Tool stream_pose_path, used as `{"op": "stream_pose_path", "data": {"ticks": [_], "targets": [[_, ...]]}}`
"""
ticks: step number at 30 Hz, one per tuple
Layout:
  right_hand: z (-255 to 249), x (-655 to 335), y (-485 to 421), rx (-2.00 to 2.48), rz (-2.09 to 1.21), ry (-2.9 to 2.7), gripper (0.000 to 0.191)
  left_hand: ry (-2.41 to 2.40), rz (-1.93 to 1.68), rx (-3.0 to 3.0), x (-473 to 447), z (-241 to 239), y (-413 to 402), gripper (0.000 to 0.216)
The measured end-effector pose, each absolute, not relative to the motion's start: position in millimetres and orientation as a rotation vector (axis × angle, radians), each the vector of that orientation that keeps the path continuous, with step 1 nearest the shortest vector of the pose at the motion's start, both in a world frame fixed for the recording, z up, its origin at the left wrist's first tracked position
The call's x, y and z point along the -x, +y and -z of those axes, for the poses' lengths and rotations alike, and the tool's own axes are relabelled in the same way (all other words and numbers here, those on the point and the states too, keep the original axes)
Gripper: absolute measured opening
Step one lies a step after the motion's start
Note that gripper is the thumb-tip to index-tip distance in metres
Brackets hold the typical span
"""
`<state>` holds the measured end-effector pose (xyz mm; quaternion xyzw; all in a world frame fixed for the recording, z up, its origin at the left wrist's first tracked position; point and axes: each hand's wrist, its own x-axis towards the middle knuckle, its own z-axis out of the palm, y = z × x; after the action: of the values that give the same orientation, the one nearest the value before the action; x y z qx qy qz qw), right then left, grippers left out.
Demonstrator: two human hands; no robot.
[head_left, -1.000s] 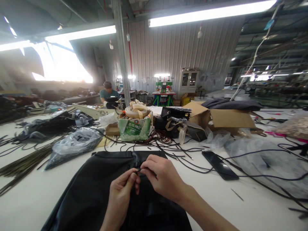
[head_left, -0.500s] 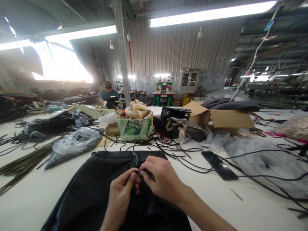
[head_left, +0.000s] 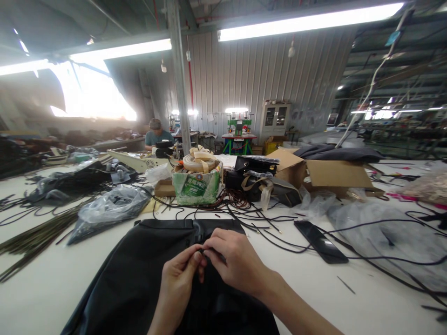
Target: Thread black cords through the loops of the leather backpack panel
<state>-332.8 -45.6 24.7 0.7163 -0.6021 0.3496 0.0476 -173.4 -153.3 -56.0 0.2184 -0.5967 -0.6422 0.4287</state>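
Observation:
A black bag-like piece (head_left: pixel 122 270) of smooth material lies on the white table in front of me. Over its upper middle, my left hand (head_left: pixel 179 274) pinches something small and dark between thumb and forefinger. My right hand (head_left: pixel 239 263) pinches at the same spot from the right, its fingertips meeting those of the left. The fingers cover most of the small dark thing, so its kind cannot be made out. Just beyond the fingertips, a dark strap or fitting (head_left: pixel 198 230) sits at the bag's top edge.
Black cords (head_left: pixel 258 228) run across the table beyond the bag. A phone (head_left: pixel 320 242) and plastic bags (head_left: pixel 387 237) lie to the right. A green box (head_left: pixel 197 188) with rolled tape and an open carton (head_left: pixel 338 177) stand behind. A person (head_left: pixel 159 135) sits further back.
My fingertips have drawn slightly closer together around the small dark thing. The view has shifted a little; the bag and other things stay in place.

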Motion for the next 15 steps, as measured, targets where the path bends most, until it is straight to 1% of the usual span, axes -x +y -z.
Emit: {"op": "stream_pose_path", "data": {"ticks": [7, 12, 15], "targets": [[-21.9, 332.3, -46.1, -2.179, -1.056, -1.835, 0.014, -1.504, 1.602, -0.570, 174.0, 54.2, -153.3, 0.047], [-15.2, 328.1, -47.7, -2.098, -0.958, -1.784, 0.012, -1.554, 1.549, -0.653, 169.9, 57.6, -154.3, 0.058], [-11.2, 327.5, -50.2, -2.075, -0.850, -1.755, 0.013, -1.569, 1.567, -0.696, 167.7, 65.7, -158.3, 0.070]]}}
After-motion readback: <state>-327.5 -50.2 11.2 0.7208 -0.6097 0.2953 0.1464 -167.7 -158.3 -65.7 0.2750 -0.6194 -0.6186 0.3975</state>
